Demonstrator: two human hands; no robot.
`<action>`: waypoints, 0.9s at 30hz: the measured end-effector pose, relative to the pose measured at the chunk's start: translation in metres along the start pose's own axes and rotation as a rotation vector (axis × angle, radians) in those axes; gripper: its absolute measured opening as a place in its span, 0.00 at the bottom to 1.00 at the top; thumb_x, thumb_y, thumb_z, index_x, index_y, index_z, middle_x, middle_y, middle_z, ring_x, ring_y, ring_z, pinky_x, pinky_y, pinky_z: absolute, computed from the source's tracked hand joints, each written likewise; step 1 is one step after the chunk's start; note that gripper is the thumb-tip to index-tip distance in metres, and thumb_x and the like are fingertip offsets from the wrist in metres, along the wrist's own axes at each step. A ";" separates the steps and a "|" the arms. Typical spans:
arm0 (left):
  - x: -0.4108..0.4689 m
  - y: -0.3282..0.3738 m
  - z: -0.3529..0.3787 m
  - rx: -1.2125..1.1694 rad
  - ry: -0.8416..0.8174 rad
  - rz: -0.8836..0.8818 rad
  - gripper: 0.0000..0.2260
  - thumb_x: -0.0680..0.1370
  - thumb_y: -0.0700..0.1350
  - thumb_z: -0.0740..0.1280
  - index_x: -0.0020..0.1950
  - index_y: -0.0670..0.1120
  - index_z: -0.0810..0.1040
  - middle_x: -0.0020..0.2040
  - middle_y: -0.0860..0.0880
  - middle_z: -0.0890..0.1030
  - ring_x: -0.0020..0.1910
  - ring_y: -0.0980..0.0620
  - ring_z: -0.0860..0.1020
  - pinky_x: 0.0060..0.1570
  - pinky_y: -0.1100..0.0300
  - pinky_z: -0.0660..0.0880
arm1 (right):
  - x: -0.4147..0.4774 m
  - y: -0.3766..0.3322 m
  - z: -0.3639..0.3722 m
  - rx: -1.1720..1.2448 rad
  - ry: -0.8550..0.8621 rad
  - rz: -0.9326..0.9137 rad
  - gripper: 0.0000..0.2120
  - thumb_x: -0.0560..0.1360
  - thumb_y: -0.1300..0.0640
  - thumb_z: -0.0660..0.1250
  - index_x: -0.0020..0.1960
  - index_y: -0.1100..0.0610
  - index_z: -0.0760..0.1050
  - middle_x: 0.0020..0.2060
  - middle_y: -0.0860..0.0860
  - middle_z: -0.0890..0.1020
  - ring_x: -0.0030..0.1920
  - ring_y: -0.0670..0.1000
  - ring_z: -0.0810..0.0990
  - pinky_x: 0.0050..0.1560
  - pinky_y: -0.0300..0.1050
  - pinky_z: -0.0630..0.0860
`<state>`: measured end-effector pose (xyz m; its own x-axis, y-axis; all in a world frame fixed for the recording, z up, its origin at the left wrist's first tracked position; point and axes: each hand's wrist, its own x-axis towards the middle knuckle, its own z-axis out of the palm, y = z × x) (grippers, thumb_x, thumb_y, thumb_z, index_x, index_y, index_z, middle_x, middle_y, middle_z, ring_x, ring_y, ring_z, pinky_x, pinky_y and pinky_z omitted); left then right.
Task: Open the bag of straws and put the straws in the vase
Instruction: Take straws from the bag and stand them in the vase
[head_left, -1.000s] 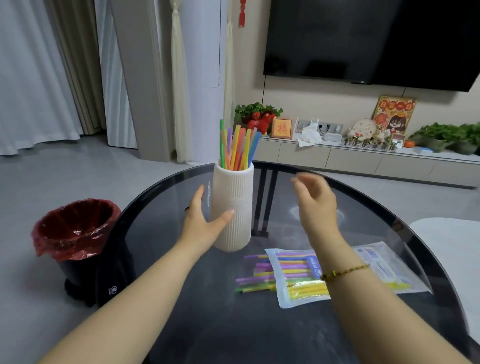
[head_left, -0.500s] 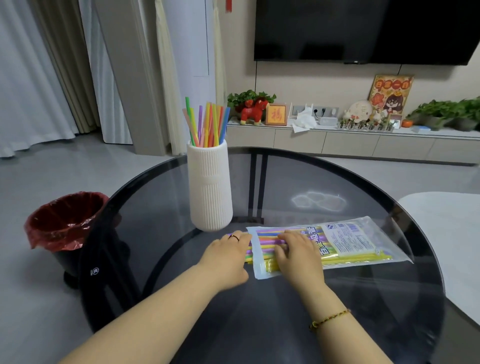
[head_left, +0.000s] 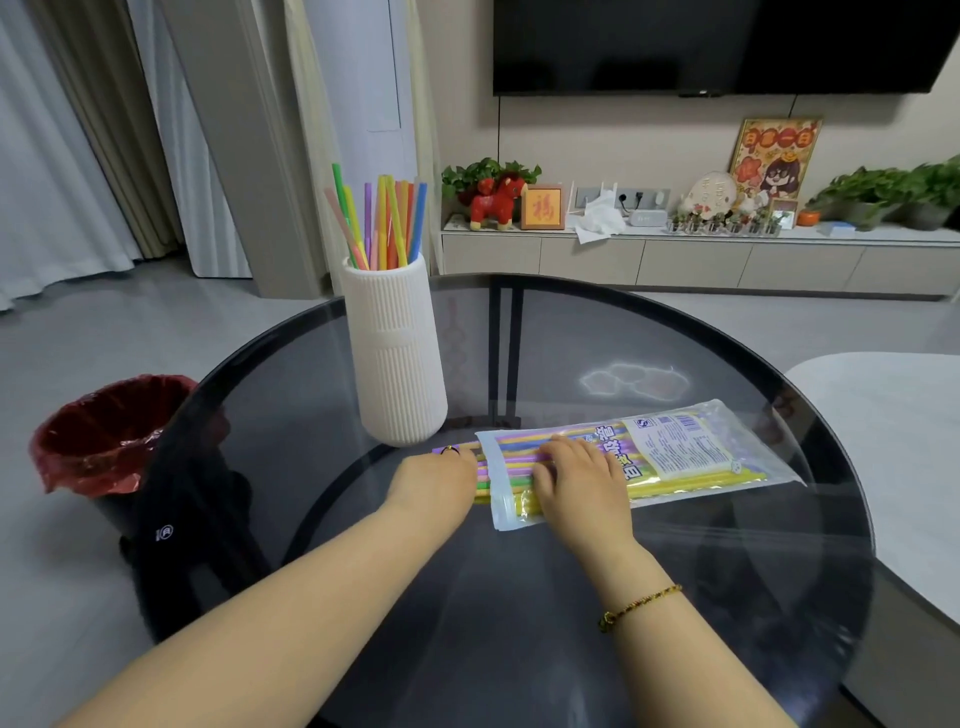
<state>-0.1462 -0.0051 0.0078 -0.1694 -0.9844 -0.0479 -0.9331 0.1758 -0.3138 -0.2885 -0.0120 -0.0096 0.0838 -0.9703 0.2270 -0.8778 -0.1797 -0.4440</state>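
A clear plastic bag of straws (head_left: 670, 454) lies on the dark round glass table (head_left: 519, 597), its open end pointing left. Coloured straw ends (head_left: 480, 475) stick out of that opening. My left hand (head_left: 436, 480) is curled over those loose ends, its fingers hidden from view. My right hand (head_left: 576, 478) presses down on the bag just right of the opening, fingers bent over it. A white ribbed vase (head_left: 397, 353) stands behind my left hand, with several coloured straws (head_left: 384, 218) upright in it.
A black bin with a red liner (head_left: 111, 436) stands on the floor left of the table. A pale table edge (head_left: 883, 441) adjoins on the right. A low cabinet (head_left: 696, 260) with ornaments and plants lines the far wall under a TV.
A second ago both hands were raised beside the vase. They have dropped to the open end of the bag and have stayed there for the last half second.
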 end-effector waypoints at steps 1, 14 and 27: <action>-0.003 -0.004 0.002 0.002 -0.003 -0.003 0.16 0.75 0.32 0.54 0.63 0.37 0.63 0.59 0.43 0.75 0.55 0.44 0.77 0.39 0.57 0.70 | 0.000 0.000 0.001 0.000 -0.006 -0.003 0.12 0.77 0.55 0.55 0.57 0.56 0.71 0.60 0.51 0.75 0.62 0.52 0.68 0.68 0.48 0.57; -0.053 -0.078 0.028 0.019 0.073 -0.167 0.12 0.77 0.38 0.55 0.60 0.44 0.65 0.56 0.47 0.76 0.51 0.48 0.78 0.36 0.58 0.66 | -0.001 0.005 0.000 0.010 -0.061 0.004 0.15 0.78 0.54 0.54 0.62 0.55 0.68 0.66 0.51 0.71 0.68 0.53 0.65 0.72 0.52 0.55; -0.114 -0.174 -0.002 0.076 0.162 -0.358 0.10 0.76 0.38 0.56 0.55 0.45 0.70 0.52 0.47 0.78 0.50 0.46 0.79 0.37 0.56 0.71 | -0.004 0.000 -0.013 0.117 0.030 0.049 0.16 0.76 0.59 0.60 0.62 0.62 0.70 0.65 0.60 0.72 0.65 0.59 0.67 0.68 0.53 0.59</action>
<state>0.0346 0.0764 0.0696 0.1086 -0.9682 0.2254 -0.9171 -0.1851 -0.3531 -0.2951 -0.0059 0.0002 0.0269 -0.9734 0.2276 -0.8194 -0.1519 -0.5527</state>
